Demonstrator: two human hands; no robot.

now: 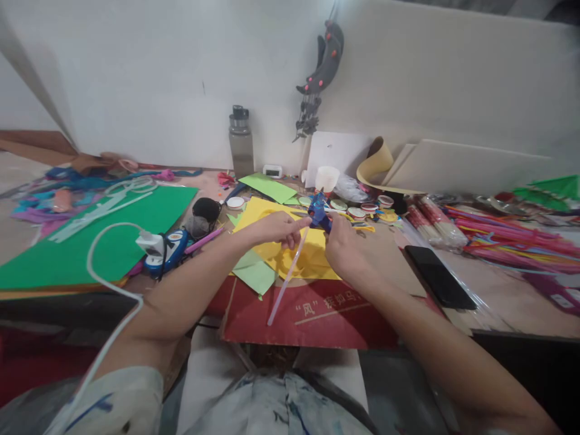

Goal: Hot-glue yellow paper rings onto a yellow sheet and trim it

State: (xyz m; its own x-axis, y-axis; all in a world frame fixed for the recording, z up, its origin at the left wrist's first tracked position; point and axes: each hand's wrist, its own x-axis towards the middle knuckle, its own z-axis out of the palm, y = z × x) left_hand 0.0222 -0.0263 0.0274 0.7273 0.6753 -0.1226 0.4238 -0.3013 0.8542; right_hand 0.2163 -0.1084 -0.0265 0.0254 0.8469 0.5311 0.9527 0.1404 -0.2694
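Note:
My right hand (343, 244) is closed round a small blue glue gun (319, 212), held above the yellow sheet with its nozzle turned away from me. A long translucent glue stick (288, 275) sticks out of the gun's back and slants down towards me. My left hand (284, 228) reaches in from the left, its fingertips at the stick's upper end, close against the gun's rear. The other left fingers are curled. Beneath both hands lies the yellow sheet (263, 212) with cut-out shapes, on a red printed board (267, 305).
Left of my arm are a green sheet (158, 208) and a blue power strip (171, 248) with a white plug and cable. A bottle (241, 142) stands at the wall. A phone (438, 277) and several coloured craft stems (502, 238) lie right.

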